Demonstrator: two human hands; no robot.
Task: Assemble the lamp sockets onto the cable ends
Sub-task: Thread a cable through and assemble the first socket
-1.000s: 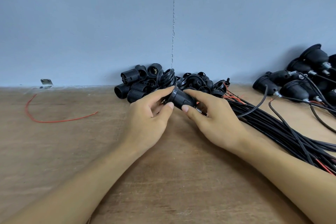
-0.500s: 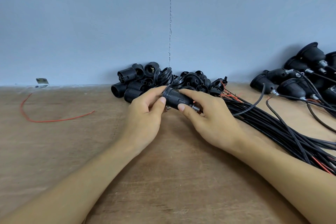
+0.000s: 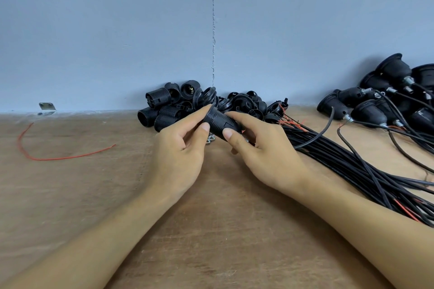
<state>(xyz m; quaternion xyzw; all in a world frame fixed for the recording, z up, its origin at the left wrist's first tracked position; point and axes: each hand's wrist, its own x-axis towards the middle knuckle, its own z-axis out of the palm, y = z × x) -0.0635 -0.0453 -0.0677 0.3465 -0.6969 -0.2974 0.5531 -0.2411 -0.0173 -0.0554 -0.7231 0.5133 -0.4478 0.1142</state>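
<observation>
Both hands hold one black socket [image 3: 220, 124] just above the table [image 3: 211, 230], in front of the heap of loose parts [image 3: 169, 110]. Left hand [image 3: 180, 148]: thumb and forefinger pinch the threaded end; right hand [image 3: 265, 152]: thumb and fingers clamp the narrow end. The cable bundle [image 3: 352, 166] lies at right, near the assembled sockets [image 3: 366, 110].

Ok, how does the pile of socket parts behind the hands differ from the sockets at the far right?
The pile of socket parts is loose threaded shells and rings with no cables; the right-hand sockets have black cables leaving metal fittings. The pile of socket parts shows open-ended cylinders; the right-hand sockets are tapered, flared bodies. Both are black and lie on the wooden table by the wall.
</observation>
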